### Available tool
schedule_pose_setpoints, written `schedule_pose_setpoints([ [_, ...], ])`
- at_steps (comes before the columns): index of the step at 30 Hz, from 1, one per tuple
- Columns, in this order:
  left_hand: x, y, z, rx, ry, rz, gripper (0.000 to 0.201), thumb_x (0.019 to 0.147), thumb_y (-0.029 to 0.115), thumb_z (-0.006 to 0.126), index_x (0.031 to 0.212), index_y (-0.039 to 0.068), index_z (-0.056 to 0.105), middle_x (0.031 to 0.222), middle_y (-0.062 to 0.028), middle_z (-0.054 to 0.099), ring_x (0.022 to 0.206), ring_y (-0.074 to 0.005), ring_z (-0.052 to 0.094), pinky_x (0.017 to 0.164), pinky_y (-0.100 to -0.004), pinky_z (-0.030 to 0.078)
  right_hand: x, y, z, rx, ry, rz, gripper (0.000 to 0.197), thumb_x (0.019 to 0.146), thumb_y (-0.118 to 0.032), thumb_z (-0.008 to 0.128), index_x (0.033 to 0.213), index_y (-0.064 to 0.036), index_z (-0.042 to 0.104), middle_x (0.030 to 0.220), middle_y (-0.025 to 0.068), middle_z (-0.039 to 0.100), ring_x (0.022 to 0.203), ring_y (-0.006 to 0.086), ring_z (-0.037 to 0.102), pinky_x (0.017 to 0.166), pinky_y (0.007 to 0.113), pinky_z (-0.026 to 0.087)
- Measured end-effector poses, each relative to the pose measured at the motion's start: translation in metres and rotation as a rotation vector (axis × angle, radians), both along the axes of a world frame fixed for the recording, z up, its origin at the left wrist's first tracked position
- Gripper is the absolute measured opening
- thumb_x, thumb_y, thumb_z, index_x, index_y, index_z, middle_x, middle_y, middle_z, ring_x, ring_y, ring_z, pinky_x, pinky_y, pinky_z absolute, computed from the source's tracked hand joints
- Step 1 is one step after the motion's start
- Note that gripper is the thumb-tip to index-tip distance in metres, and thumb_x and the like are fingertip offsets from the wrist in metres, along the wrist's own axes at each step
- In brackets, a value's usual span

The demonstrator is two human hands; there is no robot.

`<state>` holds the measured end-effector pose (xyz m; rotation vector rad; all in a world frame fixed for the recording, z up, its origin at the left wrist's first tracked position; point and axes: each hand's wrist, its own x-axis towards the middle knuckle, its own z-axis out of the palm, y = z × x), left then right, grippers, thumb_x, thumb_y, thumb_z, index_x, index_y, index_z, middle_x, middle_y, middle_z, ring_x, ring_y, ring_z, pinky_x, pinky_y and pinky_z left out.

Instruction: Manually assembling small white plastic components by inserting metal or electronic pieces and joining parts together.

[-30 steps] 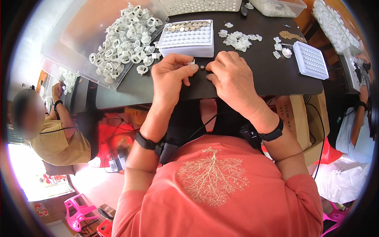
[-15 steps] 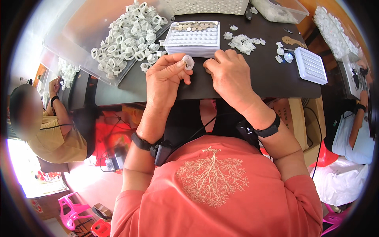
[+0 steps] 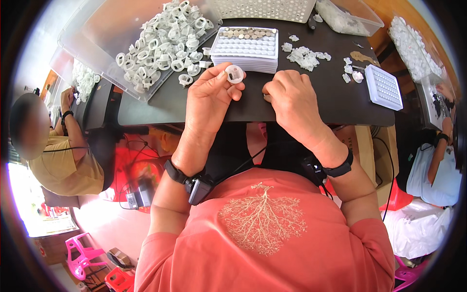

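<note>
Between the thumb and fingers of my left hand (image 3: pixel 211 95) is a round, translucent white plastic part (image 3: pixel 234 74), its ring-shaped face turned up toward me. My right hand (image 3: pixel 294 100) is closed in a pinch just to the right, apart from the part. A small greyish bit shows at its fingertips, too little to name. Beyond both hands stands a stack of white dimpled trays (image 3: pixel 245 48). Small round metal discs (image 3: pixel 248 33) lie along the far rows of the top one.
A clear bin (image 3: pixel 92 53) at the left has many white plastic parts (image 3: pixel 163 46) heaped by it. Smaller white pieces (image 3: pixel 305 57) and another dimpled tray (image 3: pixel 384 87) lie right on the dark table (image 3: pixel 160 109). A perforated basket (image 3: pixel 265 9) stands behind; people sit at both sides.
My left hand has turned the plastic part so its ring face shows more fully. My right hand stays pinched, slightly farther from it. The whole view has shifted a little.
</note>
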<state>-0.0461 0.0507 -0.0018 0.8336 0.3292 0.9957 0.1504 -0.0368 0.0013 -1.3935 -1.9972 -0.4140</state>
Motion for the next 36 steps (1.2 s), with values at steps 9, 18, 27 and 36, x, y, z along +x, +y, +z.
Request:
schedule_pose_setpoints([
  [9,0.004,-0.001,0.000,-0.022,-0.014,-0.008,0.033,0.099,0.014,0.059,0.122,-0.008,0.057,0.108,-0.0236,0.066,0.087,-0.0265,0.063,0.071,-0.0330,0.049,0.004,-0.038,0.006,-0.009,0.084,0.168,0.017,0.073,-0.010,0.074,0.088,-0.0059,0.066,0.087,0.0051,0.054,0.089,0.0239,0.057,0.073,0.037,0.041],
  [18,0.011,-0.004,0.000,-0.067,-0.055,-0.059,0.030,0.096,0.009,0.061,0.120,-0.008,0.060,0.106,-0.0238,0.067,0.085,-0.0280,0.065,0.070,-0.0340,0.051,0.011,-0.042,-0.018,0.123,0.140,0.247,0.016,0.076,-0.004,0.070,0.091,-0.0041,0.065,0.085,0.0069,0.054,0.086,0.0261,0.060,0.063,0.036,0.044],
  [27,0.017,-0.006,0.008,-0.092,-0.050,-0.043,0.026,0.094,0.006,0.061,0.116,-0.007,0.061,0.104,-0.0209,0.068,0.088,-0.0272,0.066,0.073,-0.0329,0.051,-0.020,-0.004,0.020,0.053,0.665,0.335,0.017,0.080,0.005,0.068,0.092,-0.0036,0.060,0.081,0.0106,0.059,0.071,0.0300,0.061,0.061,0.038,0.049],
  [36,0.023,0.001,0.023,-0.106,-0.033,0.138,0.030,0.094,0.018,0.064,0.117,-0.002,0.062,0.101,-0.0150,0.068,0.091,-0.0265,0.065,0.084,-0.0371,0.054,-0.061,0.020,0.020,-0.024,0.612,0.458,0.012,0.080,0.005,0.065,0.089,-0.0037,0.062,0.082,0.0107,0.059,0.072,0.0305,0.062,0.061,0.038,0.050],
])
